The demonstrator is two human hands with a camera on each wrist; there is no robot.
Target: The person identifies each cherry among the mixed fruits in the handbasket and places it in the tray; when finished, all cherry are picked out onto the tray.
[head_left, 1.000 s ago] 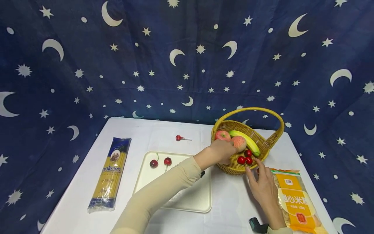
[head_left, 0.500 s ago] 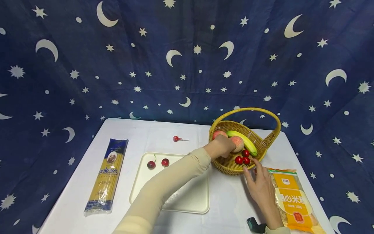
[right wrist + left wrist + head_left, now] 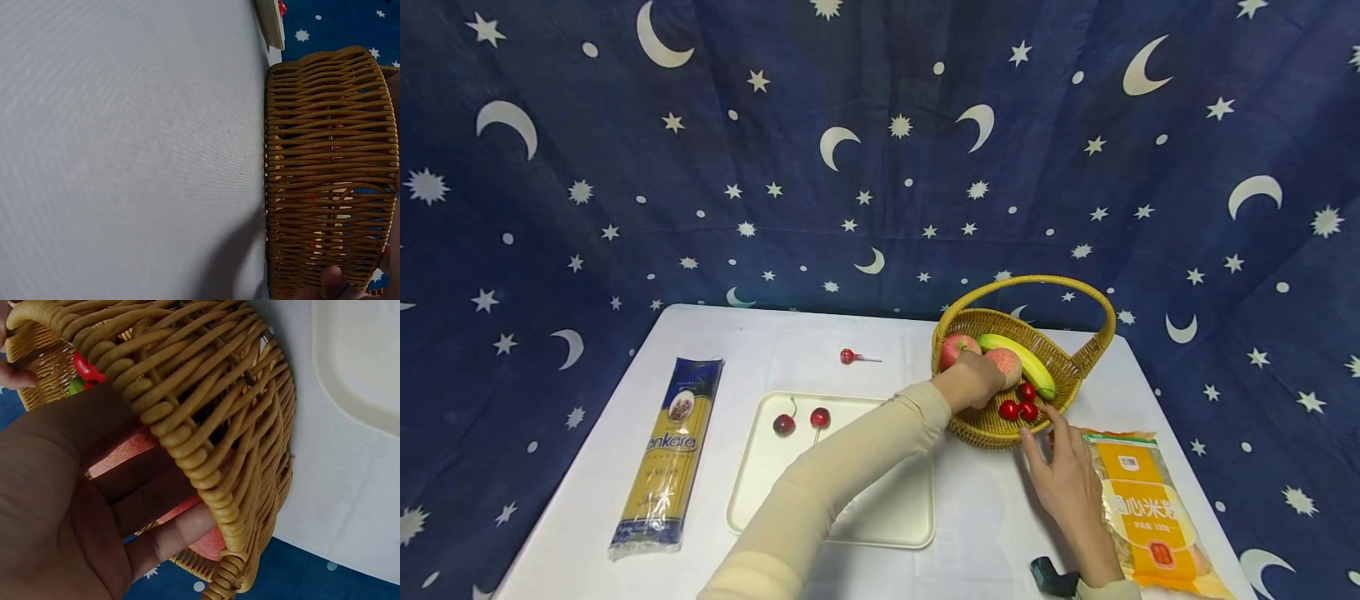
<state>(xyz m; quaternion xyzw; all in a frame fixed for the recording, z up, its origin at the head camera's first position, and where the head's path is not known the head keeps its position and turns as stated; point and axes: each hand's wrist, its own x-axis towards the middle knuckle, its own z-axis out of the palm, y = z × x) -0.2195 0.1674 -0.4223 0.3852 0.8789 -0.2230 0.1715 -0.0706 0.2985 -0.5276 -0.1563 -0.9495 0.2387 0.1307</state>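
My left hand point(image 3: 973, 383) reaches over the near left rim into the wicker basket point(image 3: 977, 435), low between a red apple point(image 3: 957, 346) and a round pinkish fruit point(image 3: 1006, 367). In the left wrist view its fingers point(image 3: 147, 506) bend down behind the woven rim. The fingertips are hidden, and I cannot tell whether they hold anything. My right hand point(image 3: 1071, 479) grips the basket's front right rim, thumb point(image 3: 334, 281) against the outer wall and index finger over the edge. Inside the basket also lie a banana point(image 3: 1026, 358) and bright red cherries point(image 3: 1027, 411).
A cream tray point(image 3: 917, 529) with two dark cherries point(image 3: 784, 425) lies left of the basket, partly under my left sleeve. A lollipop point(image 3: 847, 357) is behind it. A pasta packet point(image 3: 666, 458) lies far left, an orange food bag point(image 3: 1150, 508) at right.
My left hand has shifted slightly to the right and deeper among the fruit. The right hand stays at the basket rim. The whole head view has drifted a little.
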